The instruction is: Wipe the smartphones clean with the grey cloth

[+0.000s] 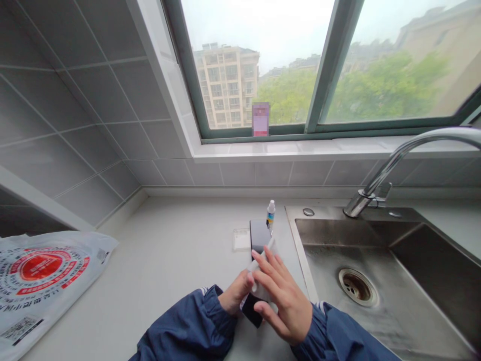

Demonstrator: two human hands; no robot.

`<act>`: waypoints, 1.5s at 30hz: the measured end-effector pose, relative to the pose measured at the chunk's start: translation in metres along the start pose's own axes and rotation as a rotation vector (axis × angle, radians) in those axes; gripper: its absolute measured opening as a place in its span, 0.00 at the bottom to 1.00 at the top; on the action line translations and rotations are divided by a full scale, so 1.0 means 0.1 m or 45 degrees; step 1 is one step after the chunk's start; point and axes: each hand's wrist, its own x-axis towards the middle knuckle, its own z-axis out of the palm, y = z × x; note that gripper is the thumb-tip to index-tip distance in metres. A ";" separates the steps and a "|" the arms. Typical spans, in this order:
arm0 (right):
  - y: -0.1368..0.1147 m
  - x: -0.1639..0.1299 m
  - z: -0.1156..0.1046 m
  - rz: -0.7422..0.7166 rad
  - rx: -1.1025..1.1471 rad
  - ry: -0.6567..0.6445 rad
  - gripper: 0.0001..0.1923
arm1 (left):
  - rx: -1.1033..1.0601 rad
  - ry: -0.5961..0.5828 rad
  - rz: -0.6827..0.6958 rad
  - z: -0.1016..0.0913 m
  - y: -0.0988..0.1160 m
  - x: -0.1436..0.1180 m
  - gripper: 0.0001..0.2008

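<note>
The step in hand looks like wiping the screen of a black, flat rectangular phone (259, 240), which lies lengthwise on the pale grey surface (169, 260) just left of the sink, its near end lifted between both hands. The left hand (235, 296) curls around the phone's near left edge, gripping it from below and the side. The right hand (283, 296) is mostly open, fingers stretched flat, pressing a small white cloth or wipe (263, 265) against the glass. The next move probably calls for steady pressure along the screen while the left hand keeps the phone from sliding.

Just beyond the phone's far end stands a small white dropper bottle with a blue label (270, 211), cap on; its contents cannot be seen. A small white square packet (241, 239) lies beside the phone on the left. The stainless steel sink (413, 240) holds nothing visible but its drain. A white printed plastic bag (41, 281) lies at the near left.
</note>
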 end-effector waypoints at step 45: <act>0.43 0.02 0.08 1.026 0.876 0.664 0.23 | -0.718 0.014 -0.201 -0.08 -0.06 0.10 0.32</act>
